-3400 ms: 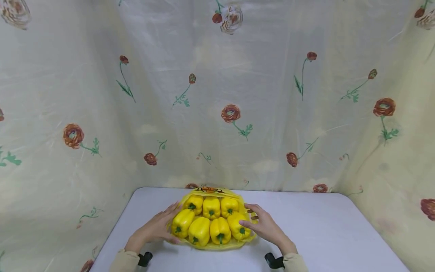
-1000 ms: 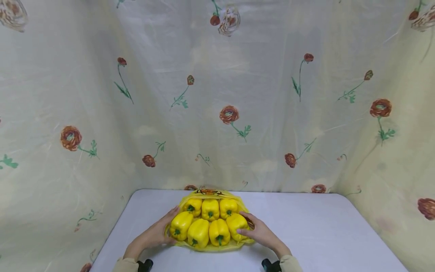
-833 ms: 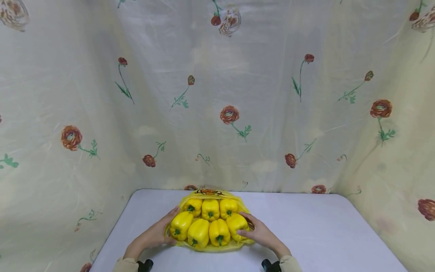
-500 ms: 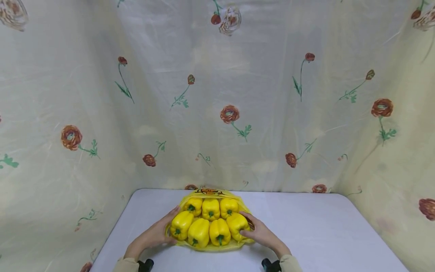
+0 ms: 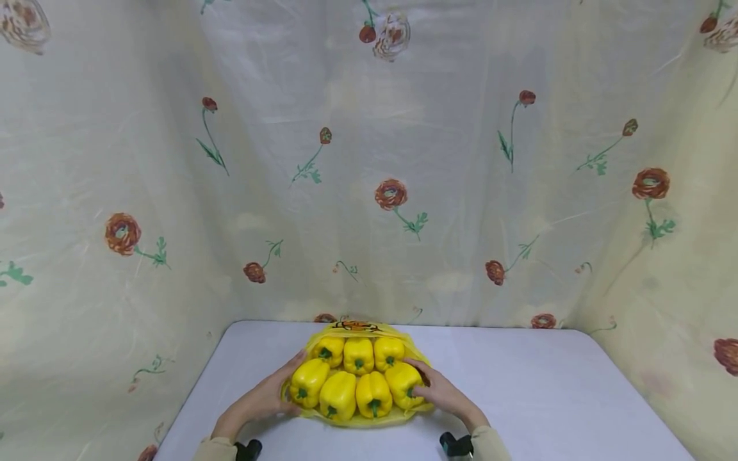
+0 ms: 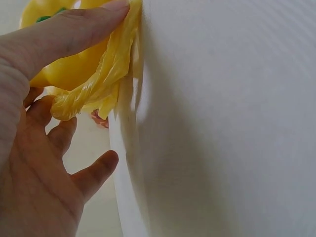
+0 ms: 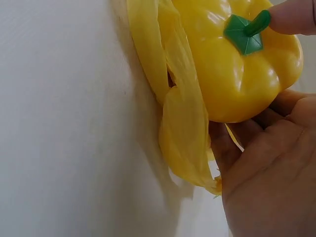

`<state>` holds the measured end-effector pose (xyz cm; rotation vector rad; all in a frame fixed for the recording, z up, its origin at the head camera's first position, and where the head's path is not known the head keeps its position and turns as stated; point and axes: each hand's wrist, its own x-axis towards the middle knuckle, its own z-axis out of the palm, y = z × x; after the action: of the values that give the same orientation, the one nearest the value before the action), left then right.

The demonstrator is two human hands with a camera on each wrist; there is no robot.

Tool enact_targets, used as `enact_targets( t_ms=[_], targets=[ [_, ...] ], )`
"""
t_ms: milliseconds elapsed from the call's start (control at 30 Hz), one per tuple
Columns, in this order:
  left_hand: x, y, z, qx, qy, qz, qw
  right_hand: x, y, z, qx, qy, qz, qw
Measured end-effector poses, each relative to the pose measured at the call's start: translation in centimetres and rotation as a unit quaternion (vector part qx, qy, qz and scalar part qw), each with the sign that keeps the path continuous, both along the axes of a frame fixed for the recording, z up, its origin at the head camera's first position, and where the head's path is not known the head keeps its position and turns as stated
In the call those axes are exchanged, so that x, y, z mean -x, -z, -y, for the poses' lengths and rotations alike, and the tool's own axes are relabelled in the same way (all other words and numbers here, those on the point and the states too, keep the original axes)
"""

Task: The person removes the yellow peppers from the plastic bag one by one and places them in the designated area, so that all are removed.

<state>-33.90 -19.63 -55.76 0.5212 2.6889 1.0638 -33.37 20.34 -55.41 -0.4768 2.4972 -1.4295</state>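
Several yellow bell peppers with green stems lie in two rows in an open yellow plastic bag on the table. My left hand holds the bag's left side, its thumb along the front edge beside the leftmost pepper. Twisted bag film lies against its fingers; the little finger stands free. On the right, my right hand grips the front-row end pepper. Its thumb is at the green stem, and the fingers curl behind the pepper, partly hidden.
The white table extends to both sides of the bag, with its back edge close behind it. A pale flowered curtain surrounds the table. Black wrist cameras sit on both wrists.
Both hands have closed in on the bag's sides since the earliest frame. Lately the right thumb has shifted from the end pepper's lower edge up to its stem; the left hand stays put.
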Motion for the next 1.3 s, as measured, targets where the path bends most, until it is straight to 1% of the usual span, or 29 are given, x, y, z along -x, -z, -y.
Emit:
enact_targets(
  t_ms=[100, 367, 633, 833, 1000, 1133, 1300],
  targets=[
    [-0.1, -0.2, -0.1, -0.003, 0.002, 0.000, 1.0000, 0.2, 0.0, 0.0, -0.009, 0.004, 0.002, 1.000],
    [-0.4, -0.6, -0.1, -0.009, 0.002, 0.006, 0.9999, 0.1, 0.3, 0.2, 0.006, 0.020, 0.035, 0.999],
    [-0.4, -0.4, 0.2, -0.030, 0.021, -0.005, 0.9993, 0.0, 0.7, 0.2, -0.001, 0.021, 0.057, 0.998],
    [-0.5, -0.5, 0.3, -0.040, 0.024, 0.002, 0.9989, -0.2, 0.6, 0.2, 0.012, 0.020, 0.075, 0.997],
    [-0.5, -0.6, 0.3, -0.037, 0.032, -0.003, 0.9988, -0.2, 0.8, 0.3, 0.020, 0.024, 0.082, 0.996],
    [-0.5, -0.7, 0.2, -0.045, 0.038, -0.007, 0.9983, -0.3, 1.0, 0.3, 0.024, 0.028, 0.086, 0.996],
    [-0.6, -0.8, 0.0, -0.049, 0.040, -0.001, 0.9980, -0.3, 1.3, 0.3, 0.023, 0.036, 0.090, 0.995]
  ],
)
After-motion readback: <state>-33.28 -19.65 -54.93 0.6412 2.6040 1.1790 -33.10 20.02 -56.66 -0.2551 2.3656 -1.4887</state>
